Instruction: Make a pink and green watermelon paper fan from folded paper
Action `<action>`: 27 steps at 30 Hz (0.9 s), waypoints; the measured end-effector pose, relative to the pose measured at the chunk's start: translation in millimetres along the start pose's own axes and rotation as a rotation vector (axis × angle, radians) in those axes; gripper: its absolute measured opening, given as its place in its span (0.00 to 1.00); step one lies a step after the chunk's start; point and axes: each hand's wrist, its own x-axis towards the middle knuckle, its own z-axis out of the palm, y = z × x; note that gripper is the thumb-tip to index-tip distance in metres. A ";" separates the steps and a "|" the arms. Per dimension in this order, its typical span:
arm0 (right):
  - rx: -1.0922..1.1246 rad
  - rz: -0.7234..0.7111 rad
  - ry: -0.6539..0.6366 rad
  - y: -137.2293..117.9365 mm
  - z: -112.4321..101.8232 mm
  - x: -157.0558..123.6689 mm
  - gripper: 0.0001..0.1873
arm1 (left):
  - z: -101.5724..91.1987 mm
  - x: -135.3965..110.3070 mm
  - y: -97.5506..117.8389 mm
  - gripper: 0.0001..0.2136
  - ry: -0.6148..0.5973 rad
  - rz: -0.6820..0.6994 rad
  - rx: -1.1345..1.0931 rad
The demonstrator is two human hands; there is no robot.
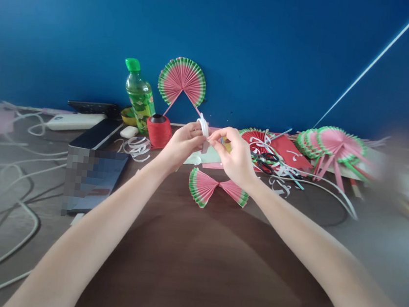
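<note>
My left hand (183,143) is closed round a small white roll of tape (204,125), held upright above the brown table (191,270). My right hand (234,156) pinches the loose end of the tape right beside the roll. Below both hands a folded pink and green paper fan (215,188), shaped like a bow, lies flat on the table.
A green bottle (139,94), a red thread spool (159,130) and an open watermelon paper fan (182,82) stand against the blue wall. Scissors (267,162), white paper strips and more fans (331,146) lie at the right. A tablet (94,180) and white cables (4,229) lie left.
</note>
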 end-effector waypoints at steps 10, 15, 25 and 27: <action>0.088 -0.032 -0.081 -8.2 -2.6 -0.4 0.04 | -8.1 1.9 -0.9 0.06 0.022 0.048 -0.032; 0.114 -0.038 -0.118 -7.7 -4.4 -0.5 0.03 | -6.0 0.8 1.1 0.06 0.026 -0.039 -0.050; 0.208 0.012 -0.159 -9.9 -4.6 0.4 0.04 | -16.2 5.6 -0.4 0.10 0.089 -0.095 -0.084; 0.254 0.045 -0.133 -8.4 -5.5 1.9 0.04 | -16.3 5.7 0.6 0.10 0.063 -0.108 -0.095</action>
